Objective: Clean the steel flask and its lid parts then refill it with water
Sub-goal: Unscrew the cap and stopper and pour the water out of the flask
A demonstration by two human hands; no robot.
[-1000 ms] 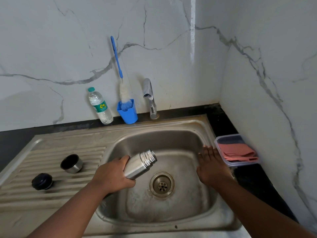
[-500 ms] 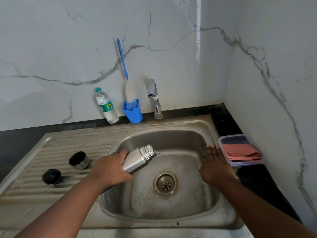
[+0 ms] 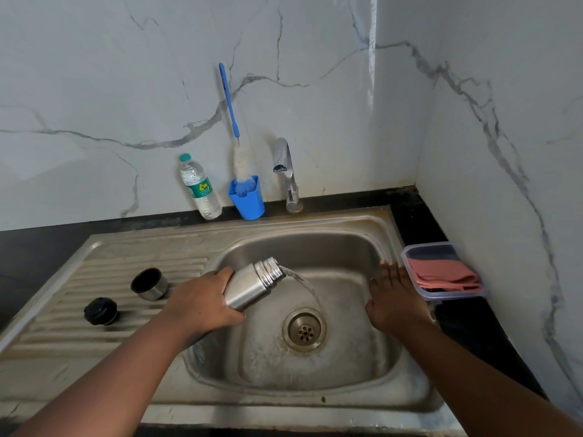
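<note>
**Two lid parts off, flask draining into the sink**

Left hand (image 3: pixel 202 302) is wrapped round the base end of the steel flask (image 3: pixel 252 283), centre frame, fingers curled tight on the body. Flask is tipped with the mouth pointing right and slightly down, out over the basin, so the water stream (image 3: pixel 303 283) arcs off the threaded neck and lands just right of the drain (image 3: pixel 304 329). Looks like a dump of old contents or rinse water, hence the aim near the drain rather than the wall.

Right hand (image 3: pixel 391 298) holds nothing: fingers straight, flat against the right inner edge of the sink (image 3: pixel 315 395). Reads as bracing while the other arm pours.

Steel cup lid (image 3: pixel 149 283) lies tilted on the ribbed drainboard at left of frame, dark opening showing, black stopper (image 3: pixel 101 311) just below-left of it. Both are parked clear of the pour and well apart from the flask, neither being handled now.

Bottle brush (image 3: pixel 235 130) stands in the blue holder (image 3: pixel 247 198) at upper centre against the wall, next to the tap (image 3: pixel 285 171); tap is not running. Plastic water bottle (image 3: pixel 199 187) is left of the holder, likely the refill source. A clear tub with a pink cloth (image 3: pixel 441 272) sits at right on the dark counter.

My read: early stage, scrubbing not yet begun.
</note>
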